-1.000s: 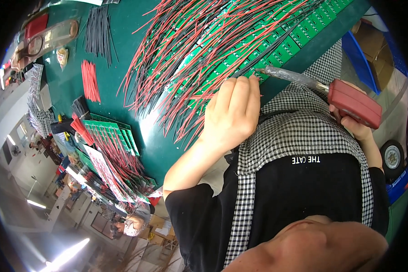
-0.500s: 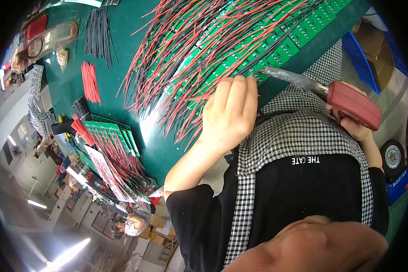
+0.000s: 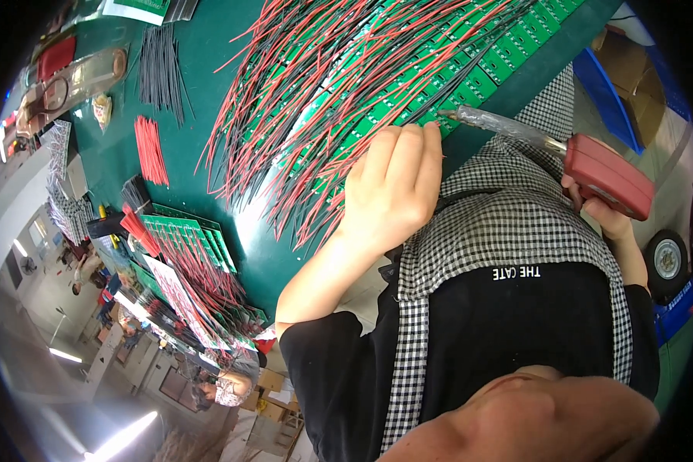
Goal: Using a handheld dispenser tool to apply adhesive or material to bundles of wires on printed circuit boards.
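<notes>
A long row of green circuit boards (image 3: 470,85) runs diagonally across the upper middle of the frame on the dark green desk (image 3: 200,100), each board carrying red and black wires (image 3: 300,115) that fan out toward the lower left. The left hand (image 3: 393,185) lies on the near end of this row at the centre of the frame, fingers together and curled down onto the boards and wires; whether its grip pinches a wire cannot be told, since the fingertips are hidden. The right hand (image 3: 604,215), at the right edge of the frame, is wrapped around the red handle of a soldering iron (image 3: 593,173). The iron's metal barrel points left, its tip touching or just above the boards beside the left hand's fingers.

Below both hands, the person's black-and-white checked apron fills the lower right. In the upper left of the frame lie a bundle of loose black wires (image 3: 162,69) and, below it, a bundle of short red wires (image 3: 150,150). At the left middle sits a second stack of green boards (image 3: 185,235) with red wires attached. A blue bin (image 3: 604,92) stands at the upper right, beyond the desk edge.
</notes>
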A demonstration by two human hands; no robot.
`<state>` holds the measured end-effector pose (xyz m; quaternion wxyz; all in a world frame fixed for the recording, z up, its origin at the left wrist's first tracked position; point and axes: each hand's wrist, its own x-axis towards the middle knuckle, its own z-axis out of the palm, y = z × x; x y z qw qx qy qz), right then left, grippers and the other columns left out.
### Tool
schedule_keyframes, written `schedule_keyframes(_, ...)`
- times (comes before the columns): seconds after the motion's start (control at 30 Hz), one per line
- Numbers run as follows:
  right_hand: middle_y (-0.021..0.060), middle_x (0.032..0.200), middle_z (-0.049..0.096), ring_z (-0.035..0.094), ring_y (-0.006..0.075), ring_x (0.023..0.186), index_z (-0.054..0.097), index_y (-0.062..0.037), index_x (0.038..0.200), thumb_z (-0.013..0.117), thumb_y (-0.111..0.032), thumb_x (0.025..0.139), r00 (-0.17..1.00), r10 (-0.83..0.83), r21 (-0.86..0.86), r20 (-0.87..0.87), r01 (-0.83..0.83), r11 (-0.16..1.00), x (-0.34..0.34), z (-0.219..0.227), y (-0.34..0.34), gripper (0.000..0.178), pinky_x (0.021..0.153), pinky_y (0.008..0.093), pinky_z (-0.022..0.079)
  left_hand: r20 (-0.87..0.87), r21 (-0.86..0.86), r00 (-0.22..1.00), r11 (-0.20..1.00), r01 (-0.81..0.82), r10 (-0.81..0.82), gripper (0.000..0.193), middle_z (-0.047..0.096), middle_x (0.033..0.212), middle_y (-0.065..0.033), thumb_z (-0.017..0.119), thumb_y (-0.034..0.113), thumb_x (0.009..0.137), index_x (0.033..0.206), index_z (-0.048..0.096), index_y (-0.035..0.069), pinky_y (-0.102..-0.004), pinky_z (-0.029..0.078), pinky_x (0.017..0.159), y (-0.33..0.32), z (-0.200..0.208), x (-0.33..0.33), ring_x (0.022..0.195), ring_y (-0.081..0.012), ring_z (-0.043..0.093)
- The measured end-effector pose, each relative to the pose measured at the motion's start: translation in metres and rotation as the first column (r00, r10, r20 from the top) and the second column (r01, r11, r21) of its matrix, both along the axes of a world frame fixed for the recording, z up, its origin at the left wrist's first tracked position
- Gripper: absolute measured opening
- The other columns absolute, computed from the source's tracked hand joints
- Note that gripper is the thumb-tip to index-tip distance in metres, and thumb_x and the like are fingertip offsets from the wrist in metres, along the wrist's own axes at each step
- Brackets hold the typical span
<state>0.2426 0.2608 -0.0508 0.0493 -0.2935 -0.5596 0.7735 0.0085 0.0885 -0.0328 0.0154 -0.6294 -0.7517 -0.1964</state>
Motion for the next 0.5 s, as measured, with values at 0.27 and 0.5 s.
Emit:
schedule_keyframes(0.27, 0.0089, 0.087, 0.055, 0.049, 0.0097, 0.064, 0.027, 0.0041, 0.125, 0.07, -0.031, 0.065, 0.996, 0.065, 0.032, 0.069, -0.067, 0.997, -0.005, 0.009, 0.001, 0.082, 0.056, 0.0194, 0.039, -0.035, -0.014, 0.999, 1.0, 0.003, -0.003, 0.028, 0.051, 0.077, -0.0083, 0.057, 0.0, 0.059, 0.087, 0.058, -0.002, -0.0277, 0.044, 0.056, 0.0, 0.001, -0.002, 0.066, -0.0196, 0.052)
schedule_keyframes(0.5, 0.0109, 0.094, 0.057, 0.051, 0.0102, 0.068, 0.028, 0.0055, 0.124, 0.07, -0.03, 0.064, 0.983, 0.143, 0.207, 0.118, -0.165, 0.964, -0.006, 0.006, 0.008, 0.082, 0.06, 0.0201, 0.041, -0.142, -0.012, 0.988, 0.998, 0.065, -0.066, 0.023, 0.049, 0.076, -0.0081, 0.055, 0.004, 0.064, 0.086, 0.055, -0.004, -0.0224, 0.045, 0.05, 0.002, -0.001, -0.006, 0.067, -0.0175, 0.051)
